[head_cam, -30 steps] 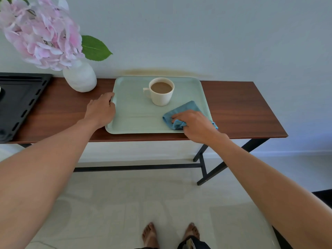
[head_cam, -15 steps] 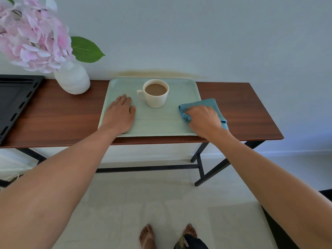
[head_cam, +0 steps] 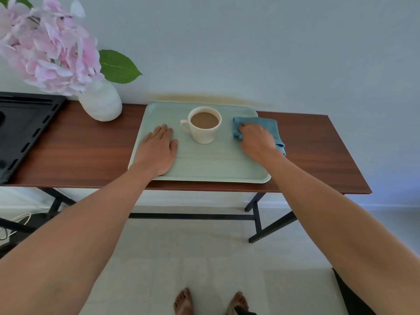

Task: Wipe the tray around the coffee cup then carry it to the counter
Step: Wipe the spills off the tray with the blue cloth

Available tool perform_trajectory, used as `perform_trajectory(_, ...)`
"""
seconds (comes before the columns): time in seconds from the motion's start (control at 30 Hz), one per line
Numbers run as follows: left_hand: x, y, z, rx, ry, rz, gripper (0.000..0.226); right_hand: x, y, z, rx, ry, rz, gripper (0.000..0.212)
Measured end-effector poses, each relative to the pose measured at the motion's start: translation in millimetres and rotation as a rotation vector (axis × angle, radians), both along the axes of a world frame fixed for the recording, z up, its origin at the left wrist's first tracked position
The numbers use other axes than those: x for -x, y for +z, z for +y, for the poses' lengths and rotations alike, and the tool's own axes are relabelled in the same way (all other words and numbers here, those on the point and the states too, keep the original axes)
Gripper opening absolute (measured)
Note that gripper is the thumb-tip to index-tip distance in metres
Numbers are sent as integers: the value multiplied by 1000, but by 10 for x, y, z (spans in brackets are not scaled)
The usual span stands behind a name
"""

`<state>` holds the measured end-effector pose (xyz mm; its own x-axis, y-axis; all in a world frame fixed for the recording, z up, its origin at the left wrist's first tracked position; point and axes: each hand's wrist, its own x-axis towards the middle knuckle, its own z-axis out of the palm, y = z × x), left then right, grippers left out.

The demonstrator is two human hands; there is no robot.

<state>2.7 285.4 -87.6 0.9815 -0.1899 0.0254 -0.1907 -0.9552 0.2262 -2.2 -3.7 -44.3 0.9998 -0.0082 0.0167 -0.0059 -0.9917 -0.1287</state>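
Right now I see the pale green tray lying flat on the wooden table, its far edge close to the wall and its near edge close to the table's front edge. My left hand lies spread and flat, palm down, on the left part of the tray, fingers together and pointing to the far side; it grips nothing. Just right of it, and not touching it, stands the coffee cup, upright in the far middle of the tray, full of milky coffee, with its handle turned left toward that hand. My right hand is curled down over a blue cloth, pressing it against the far right corner of the tray; the cloth is bunched under the fingers, and its right part spills over the tray's rim onto the wood. A clear gap of bare tray lies between cloth and cup. On the table's far left a white vase holds pink flowers, and a black tray sits at the left end. My bare feet show on the pale floor below.
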Motion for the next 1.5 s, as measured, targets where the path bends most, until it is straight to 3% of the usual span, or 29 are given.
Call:
perform_trajectory(0.17,-3,-12,-4,-13,13,-1,60,-28,-76,196,-24,116,32,33)
perform_trajectory(0.33,1,5,11,-4,4,0,58,-144,-65,-40,62,-43,-39,24)
perform_trajectory(0.5,7,4,2,-13,13,-1,59,-394,-73,139,-143,96,34,45)
perform_trajectory(0.67,27,-4,-36,-10,40,1,59,20,-55,24,-238,207,106,67)
perform_trajectory(1.0,82,101,-77,47,44,26,56,910,121,82,-271,234,283,65)
perform_trajectory(1.23,44,126,-26,197,21,37,51,892,64,735,-372,313,240,63)
perform_trajectory(1.33,27,148,54,373,26,58,45,936,52,878,-530,319,269,58)
perform_trajectory(1.5,142,325,113,695,164,-184,32,955,223,714,-1362,68,281,30)
